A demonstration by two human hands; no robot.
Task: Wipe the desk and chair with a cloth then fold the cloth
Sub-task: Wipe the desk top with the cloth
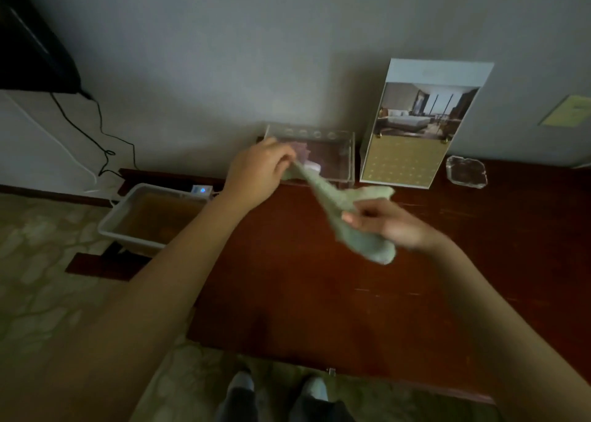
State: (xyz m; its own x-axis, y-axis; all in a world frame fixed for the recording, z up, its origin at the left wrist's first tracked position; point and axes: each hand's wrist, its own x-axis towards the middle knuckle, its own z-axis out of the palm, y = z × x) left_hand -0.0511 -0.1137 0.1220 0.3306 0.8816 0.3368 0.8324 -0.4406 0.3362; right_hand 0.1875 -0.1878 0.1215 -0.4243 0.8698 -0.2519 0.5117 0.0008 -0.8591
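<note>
Pale green cloth (332, 204) is held over the bench (319, 293), stretched on a diagonal between both hands. Left hand (259, 170) has its fingers curled and pinches the far end of the cloth, just in front of the clear acrylic tray (350, 152) that stands at the back edge against the wall. Right hand (395, 226), somewhat blurred, has its fingers curled round the middle of the cloth; one loose flap sticks out above this hand and the near end hangs free below it. Whether that hanging end touches the wood cannot be told. The bench is dark reddish wood. Right of the tray an upright display card (422, 124) showing a hotel room leans at the wall, and a glass ashtray (466, 172) sits just beside it. Off the left end of the bench, lower down, stands a white plastic tub (112, 226) with a brownish interior; a small white device with a blue light (202, 190) lies at its far side. A black cable (102, 133) trails down the wall. The person's feet (315, 388) stand on patterned carpet (48, 261) at the near edge.
</note>
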